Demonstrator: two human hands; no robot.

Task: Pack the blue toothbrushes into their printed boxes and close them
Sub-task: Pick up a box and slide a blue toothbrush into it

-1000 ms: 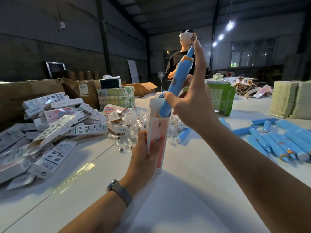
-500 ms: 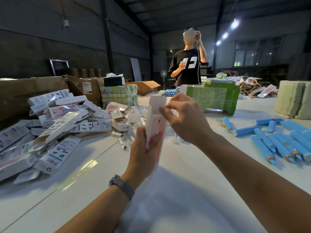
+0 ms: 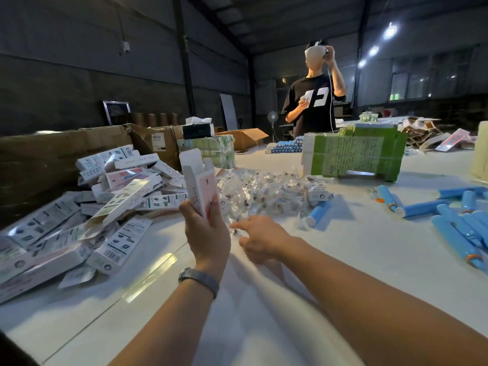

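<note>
White counter (image 3: pixel 343 260) strewn with blue toothbrushes (image 3: pixel 454 231) at right, printed boxes (image 3: pixel 79 215) heaped at left. Left hand (image 3: pixel 206 233) gripping an upright box (image 3: pixel 202 186), top flap open. Right hand (image 3: pixel 261 240) low beside clear packets (image 3: pixel 264 191), fingers loose, holding nothing.

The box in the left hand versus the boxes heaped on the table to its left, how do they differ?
The held box stands upright, gripped by the left hand; the heaped boxes lie flat or tilted on the table, untouched. The held box's top flap is open; most heaped boxes look closed. Both are long, narrow, white printed cartons, some with pink faces.
</note>
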